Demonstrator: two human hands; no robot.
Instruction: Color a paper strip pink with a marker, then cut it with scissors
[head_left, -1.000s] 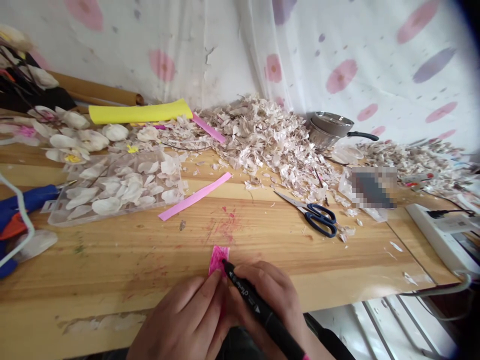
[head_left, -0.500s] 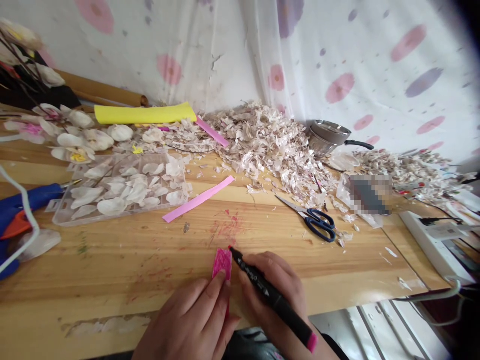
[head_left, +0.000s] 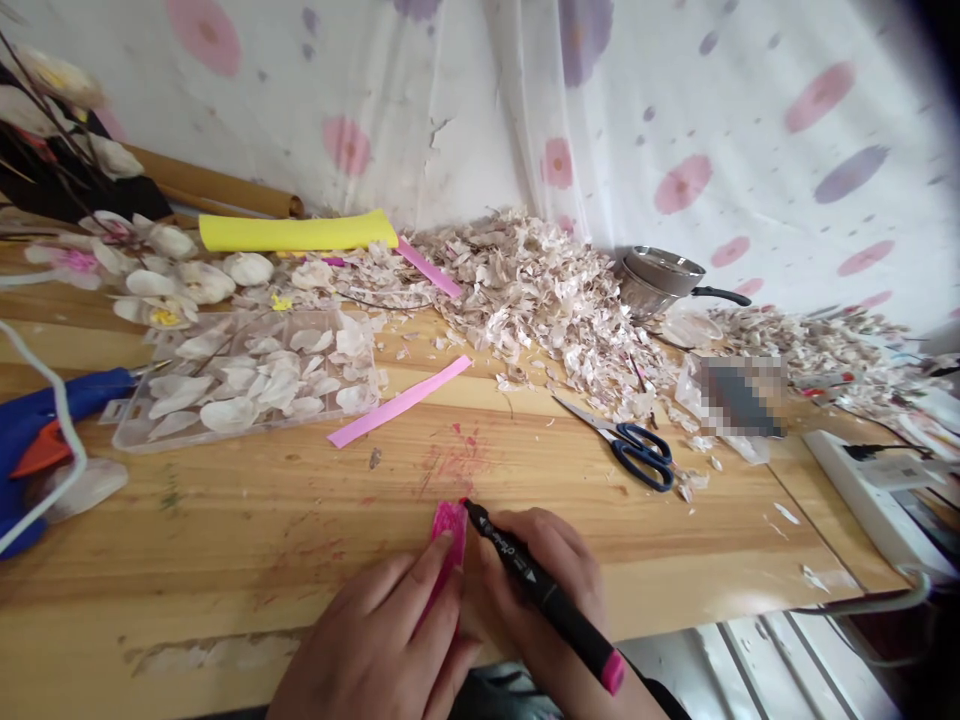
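Nearest, at the table's point(head_left: 225, 530) front edge: pins a pink piece point(head_left: 450, 518) flat to the wood with the left hand point(head_left: 375, 640), palm down, fingers stretched out and laid close together, index tip on the piece's lower part. Pinches a black marker point(head_left: 540, 590) in the right hand point(head_left: 555, 570), thumb and fingers closed round the barrel. Sets the marker tip on the piece's upper right corner, with the pink cap end slanting back toward the body. Carries white print on the barrel, too small and tilted to read.

Just beyond the tip: red-pink scribbles point(head_left: 457, 460) on the bare wood. A little farther, left of centre, a long pink strip point(head_left: 401, 402) lying slantwise, apart from the piece. Right of the scribbles, blue-handled scissors point(head_left: 634, 450), blades shut, pointing left and away.

Far left, a blue glue gun point(head_left: 45, 425) with an orange trigger and a white cord looped over it. Beside it, a clear tray point(head_left: 131, 440) of white petals.

At the right edge, a white power strip point(head_left: 874, 480) with a black plug in it. Near it, a blurred grey patch, nothing legible.

Farther back, a broad heap of pale scraps point(head_left: 540, 290) across the middle, trailing right. Behind the heap's right side, a steel pan point(head_left: 664, 272) with a black handle. Left of the heap, a yellow roll point(head_left: 296, 232), a second pink strip touching its right end, white flowers point(head_left: 172, 280) in front of it and a brown roll point(head_left: 214, 190) behind.

At the very back, a white curtain point(head_left: 675, 120) with pink and purple spots.
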